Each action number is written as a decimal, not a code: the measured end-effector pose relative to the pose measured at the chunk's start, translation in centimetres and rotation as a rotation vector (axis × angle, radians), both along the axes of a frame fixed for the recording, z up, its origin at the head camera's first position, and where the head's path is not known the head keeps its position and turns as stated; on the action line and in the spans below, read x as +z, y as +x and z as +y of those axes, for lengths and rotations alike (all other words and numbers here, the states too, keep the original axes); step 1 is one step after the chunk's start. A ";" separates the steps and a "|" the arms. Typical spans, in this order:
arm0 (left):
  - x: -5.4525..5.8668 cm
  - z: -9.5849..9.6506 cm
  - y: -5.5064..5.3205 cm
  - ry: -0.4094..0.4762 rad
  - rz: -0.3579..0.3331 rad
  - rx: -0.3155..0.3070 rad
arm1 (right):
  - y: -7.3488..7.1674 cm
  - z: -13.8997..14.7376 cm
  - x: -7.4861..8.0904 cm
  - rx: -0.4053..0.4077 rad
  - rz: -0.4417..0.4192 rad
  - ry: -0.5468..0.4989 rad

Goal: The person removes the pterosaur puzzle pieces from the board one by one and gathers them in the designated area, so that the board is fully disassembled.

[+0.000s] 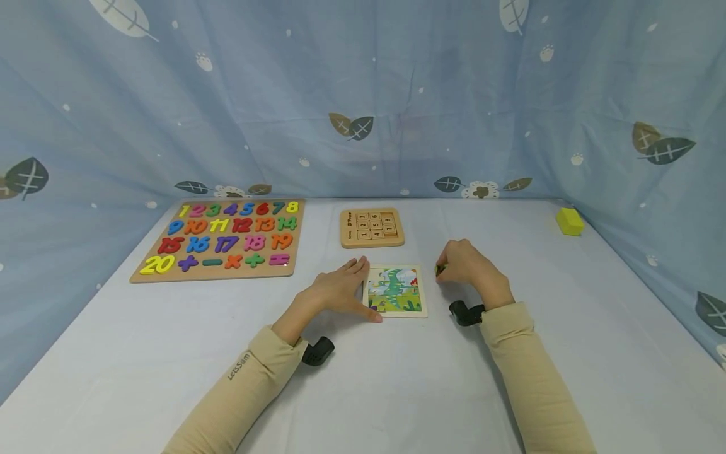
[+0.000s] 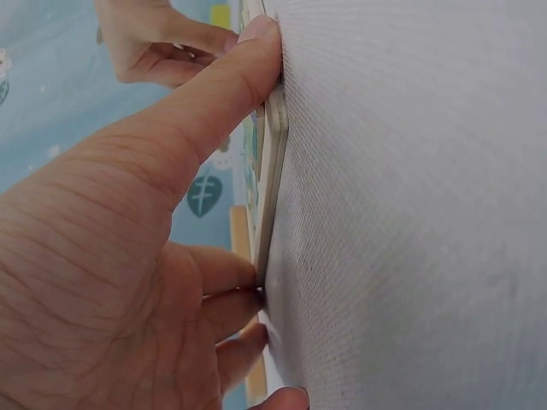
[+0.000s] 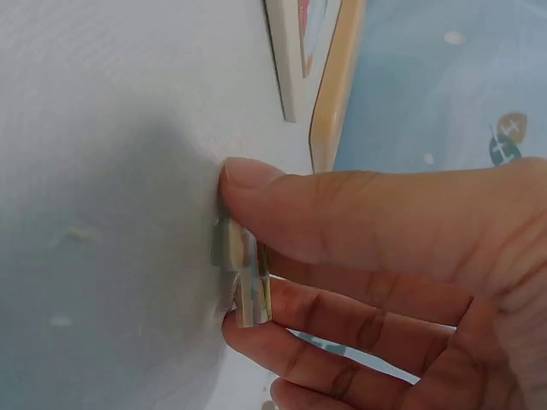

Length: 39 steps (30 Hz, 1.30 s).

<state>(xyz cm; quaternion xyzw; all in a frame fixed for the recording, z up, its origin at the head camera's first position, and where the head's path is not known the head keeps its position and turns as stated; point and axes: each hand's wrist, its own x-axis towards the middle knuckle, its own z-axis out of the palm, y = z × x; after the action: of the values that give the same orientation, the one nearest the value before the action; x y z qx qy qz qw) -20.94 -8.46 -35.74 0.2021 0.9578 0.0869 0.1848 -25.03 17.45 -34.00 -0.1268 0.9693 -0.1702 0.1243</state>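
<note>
Dinosaur jigsaw, one, pale-framed: lying flat on the white table between the two hands, as my head view shows it. Left hand, one: fingers extended and parted from the thumb, spanning the frame's left side, with the thumb at its near corner. Right hand, one: just right of the frame and apart from it, low over the tabletop, I see thumb and fingertips pinching a small piece.
</note>
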 end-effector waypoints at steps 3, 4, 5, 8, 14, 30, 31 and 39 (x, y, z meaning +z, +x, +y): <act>-0.1 0.0 0.0 -0.002 0.001 -0.002 | 0.0 -0.1 -0.1 -0.009 -0.003 0.001; -0.1 0.0 0.0 -0.003 0.002 -0.003 | 0.0 -0.1 -0.1 -0.015 -0.003 0.001; -0.1 0.0 0.0 -0.004 0.002 -0.003 | 0.1 -0.1 -0.1 -0.020 -0.005 0.000; -0.2 0.0 -0.1 -0.003 0.006 -0.004 | 0.1 -0.1 0.0 -0.026 0.001 0.001; -0.3 0.1 -0.1 0.000 0.006 -0.003 | 0.4 -0.2 0.4 -0.033 0.008 0.019; -0.2 0.1 -0.1 -0.009 0.008 0.004 | 0.3 -0.4 1.2 -0.009 -0.011 0.047; -0.1 0.1 -0.1 -0.007 0.009 0.003 | 0.3 -0.5 1.2 -0.005 -0.006 0.049; -0.1 0.1 0.0 -0.002 0.007 -0.002 | 0.4 -1.0 1.2 0.010 0.005 0.018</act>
<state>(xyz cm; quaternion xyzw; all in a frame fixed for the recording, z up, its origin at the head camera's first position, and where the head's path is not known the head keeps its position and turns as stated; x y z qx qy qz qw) -20.99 -8.39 -35.84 0.2030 0.9584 0.0852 0.1815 -24.62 16.46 -32.77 -0.1308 0.9705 -0.1603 0.1237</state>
